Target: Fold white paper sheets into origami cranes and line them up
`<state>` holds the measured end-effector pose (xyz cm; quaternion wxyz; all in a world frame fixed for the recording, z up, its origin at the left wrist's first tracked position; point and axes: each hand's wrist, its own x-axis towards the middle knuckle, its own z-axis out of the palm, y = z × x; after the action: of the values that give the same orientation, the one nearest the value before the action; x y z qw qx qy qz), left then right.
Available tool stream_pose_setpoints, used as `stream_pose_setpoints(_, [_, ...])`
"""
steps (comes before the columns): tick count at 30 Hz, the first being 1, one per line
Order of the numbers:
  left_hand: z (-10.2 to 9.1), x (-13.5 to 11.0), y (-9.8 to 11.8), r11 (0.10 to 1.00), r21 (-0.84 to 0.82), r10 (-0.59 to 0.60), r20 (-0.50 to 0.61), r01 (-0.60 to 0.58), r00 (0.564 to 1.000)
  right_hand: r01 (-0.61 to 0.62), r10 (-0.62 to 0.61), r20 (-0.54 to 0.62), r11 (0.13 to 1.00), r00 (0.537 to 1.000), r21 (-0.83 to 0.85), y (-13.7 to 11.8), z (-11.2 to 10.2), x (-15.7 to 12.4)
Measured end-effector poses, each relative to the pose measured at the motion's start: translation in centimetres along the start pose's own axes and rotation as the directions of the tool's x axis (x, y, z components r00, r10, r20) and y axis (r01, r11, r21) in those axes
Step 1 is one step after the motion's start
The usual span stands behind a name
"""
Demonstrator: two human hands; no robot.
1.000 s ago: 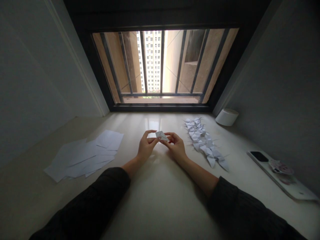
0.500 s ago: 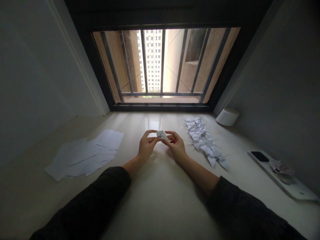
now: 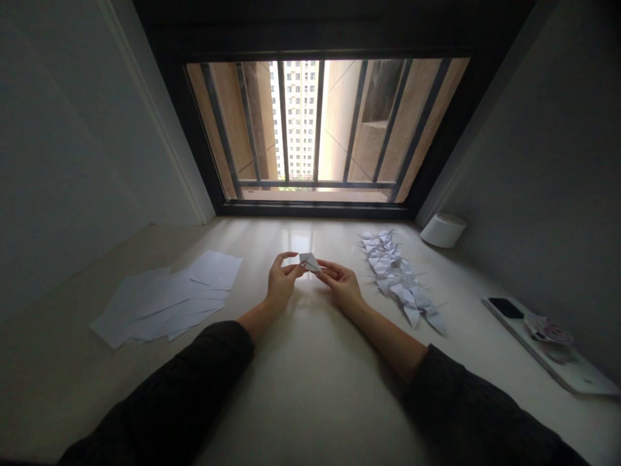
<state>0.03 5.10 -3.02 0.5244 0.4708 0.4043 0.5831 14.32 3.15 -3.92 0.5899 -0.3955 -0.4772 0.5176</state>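
Observation:
A small folded piece of white paper (image 3: 309,260), kite-like in outline with crease lines down its face, is held up between both hands over the pale sill. My left hand (image 3: 282,279) pinches its left side between thumb and fingers. At the lower right corner, the thumb and fingers of my right hand (image 3: 342,285) close on the same paper. Off to the right of my right hand lie rows of folded white paper cranes (image 3: 395,272). Flat white paper sheets (image 3: 165,301) overlap in a loose pile to the left.
A white roll (image 3: 443,231) sits in the back right corner. Along the right wall lies a white phone-like device (image 3: 548,349) with a ring-shaped attachment on it. A dark-framed window (image 3: 310,208) with bars closes off the far side.
The folded paper has turned and shifted slightly left, and its outline looks more pointed. My right hand's fingers have straightened and now grip nearer its corner. The view has tilted a little.

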Motion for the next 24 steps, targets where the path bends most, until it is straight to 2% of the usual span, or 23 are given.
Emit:
stream_pose_setpoints(4, [-0.01, 0.02, -0.01, 0.998, 0.042, 0.047, -0.006, -0.047, 0.999, 0.033, -0.031, 0.02, 0.997, 0.999, -0.072, -0.08, 0.01, -0.24])
stream_pose_setpoints(9, [0.01, 0.09, 0.04, 0.994, 0.068, 0.087, -0.02, -0.085, 0.996, 0.127, -0.126, 0.021, 0.947, 0.992, -0.296, -0.53, 0.05, -0.59])
stream_pose_setpoints(11, [0.03, -0.01, 0.08, 0.99, 0.089, 0.105, 0.019, -0.106, 0.994, 0.101, -0.111, -0.016, 0.948, 0.994, -0.303, -0.44, -0.03, -0.45])
stream_pose_setpoints(14, [0.07, -0.23, 0.12, 0.982, 0.138, 0.112, 0.117, -0.128, 0.987, 0.03, -0.045, -0.065, 0.975, 0.997, -0.218, -0.05, -0.2, -0.11])
stream_pose_setpoints(18, [0.07, -0.22, -0.05, 0.984, 0.144, 0.077, 0.204, -0.107, 0.976, 0.061, -0.083, -0.098, 0.975, 0.992, -0.213, 0.22, -0.27, 0.11])
stream_pose_setpoints(22, [0.07, 0.08, -0.14, 0.991, 0.125, 0.026, 0.205, -0.053, 0.978, 0.131, -0.154, -0.049, 0.94, 0.987, -0.316, 0.13, -0.21, -0.02])
stream_pose_setpoints(24, [0.05, 0.13, -0.02, 0.984, 0.173, 0.02, 0.175, -0.05, 0.984, 0.166, -0.192, -0.029, 0.908, 0.981, -0.384, 0.14, -0.24, -0.14])
